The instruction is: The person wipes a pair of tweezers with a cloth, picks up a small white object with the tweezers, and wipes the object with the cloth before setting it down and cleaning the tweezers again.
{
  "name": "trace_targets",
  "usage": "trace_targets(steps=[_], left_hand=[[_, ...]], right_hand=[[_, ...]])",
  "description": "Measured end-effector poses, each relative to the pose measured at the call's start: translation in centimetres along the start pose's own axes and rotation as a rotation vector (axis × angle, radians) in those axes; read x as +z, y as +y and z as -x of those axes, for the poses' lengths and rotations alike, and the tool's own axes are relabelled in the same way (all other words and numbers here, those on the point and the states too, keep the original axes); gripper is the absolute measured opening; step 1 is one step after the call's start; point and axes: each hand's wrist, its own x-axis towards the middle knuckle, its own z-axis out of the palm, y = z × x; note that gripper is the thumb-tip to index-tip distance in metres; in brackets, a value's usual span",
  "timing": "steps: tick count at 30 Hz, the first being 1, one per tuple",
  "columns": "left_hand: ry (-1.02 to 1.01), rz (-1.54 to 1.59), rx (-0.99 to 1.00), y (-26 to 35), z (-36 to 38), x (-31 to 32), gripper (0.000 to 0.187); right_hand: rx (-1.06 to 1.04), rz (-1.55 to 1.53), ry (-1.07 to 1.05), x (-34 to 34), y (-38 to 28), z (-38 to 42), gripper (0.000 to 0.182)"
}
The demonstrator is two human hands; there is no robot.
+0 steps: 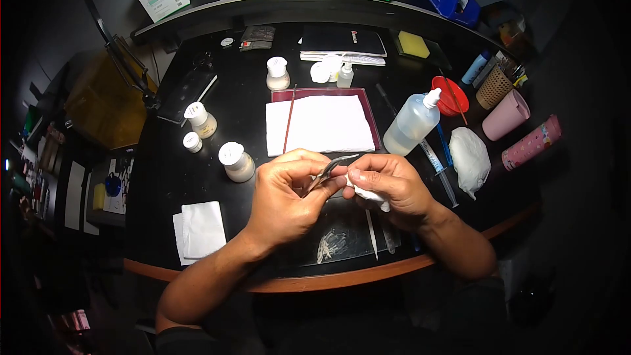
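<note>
Above the front of the desk, my left hand is closed on a dark, curved metal tool, whose narrow tip points up and right. My right hand pinches a crumpled white tissue right beside it. The fingertips of both hands nearly meet, and whatever small thing may be between them is hidden. Below the hands lies a dark glass slab with pale smears on it. A thin white stick-like tool rests at its right.
A white cloth on a maroon tray bears a red brush. White-capped jars stand left; a liquid bottle, red bowl, syringe and white cloth bundle are right. Folded tissues lie front left.
</note>
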Motion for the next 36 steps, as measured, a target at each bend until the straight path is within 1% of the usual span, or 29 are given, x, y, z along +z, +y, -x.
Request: trace_targets(steps=[1, 2, 5, 7, 8, 9, 10, 12, 13, 16, 19, 21, 23, 27, 29, 36], left_hand=[[0.002, -0.071, 0.004, 0.0, 0.0, -0.2, 0.008], [0.007, -0.095, -0.036, 0.0, 0.0, -0.4, 0.008], [0.027, -0.144, -0.133, 0.1, 0.0, -0.4, 0.006], [0.041, -0.146, -0.171, 0.2, 0.0, -0.2, 0.008], [0.032, -0.185, -0.140, 0.1, 0.1, -0.2, 0.010], [0.023, -0.224, -0.106, 0.1, 0.0, -0.2, 0.011], [0.014, -0.264, -0.072, 0.1, 0.0, -0.2, 0.013], [-0.015, -0.245, -0.146, 0.1, 0.1, -0.3, 0.017], [-0.027, -0.235, -0.182, 0.1, 0.1, -0.3, 0.018], [-0.046, -0.053, -0.279, 1.0, -0.1, -0.1, 0.021], [-0.153, 0.246, -0.444, 1.2, 0.0, -1.0, 0.029], [-0.147, 0.261, -0.366, 1.2, -0.1, -0.8, 0.032], [-0.129, 0.280, -0.318, 0.8, 0.0, -0.6, 0.035], [-0.102, 0.158, -0.374, 1.0, 0.2, -0.5, 0.032], [-0.104, 0.102, -0.365, 1.0, 0.3, -0.4, 0.029], [-0.102, 0.066, -0.302, 0.8, 0.5, 0.0, 0.023]], right_hand=[[0.039, -0.034, -0.011, 0.0, -0.3, 0.2, 0.019], [0.078, -0.067, -0.023, 0.0, -0.6, 0.3, 0.019], [-0.068, 0.199, 0.036, 0.8, -0.7, 0.5, 0.022], [-0.249, 0.366, 0.081, 0.9, -0.2, 0.3, 0.024], [-0.340, 0.450, 0.104, 1.0, 0.1, 0.2, 0.024], [-0.332, 0.492, 0.164, 1.2, 0.0, 0.3, 0.020], [-0.426, 0.612, 0.189, 1.2, 0.0, 0.3, 0.018], [-0.615, 0.852, 0.237, 1.2, 0.1, 0.1, 0.015], [-0.660, 0.871, 0.255, 1.2, 0.1, 0.2, 0.015], [-0.802, 0.941, 0.309, 1.5, 0.2, 0.2, 0.016], [-0.939, 1.033, 0.357, 1.7, 0.0, 0.3, 0.018], [-1.020, 1.091, 0.366, 1.6, -0.1, 0.2, 0.019], [-1.055, 1.122, 0.367, 1.6, -0.1, 0.2, 0.019], [-1.107, 1.174, 0.369, 1.7, -0.2, 0.1, 0.018], [-1.113, 1.196, 0.376, 1.9, -0.2, 0.1, 0.018], [-1.090, 1.224, 0.382, 1.7, -0.1, 0.2, 0.017]])
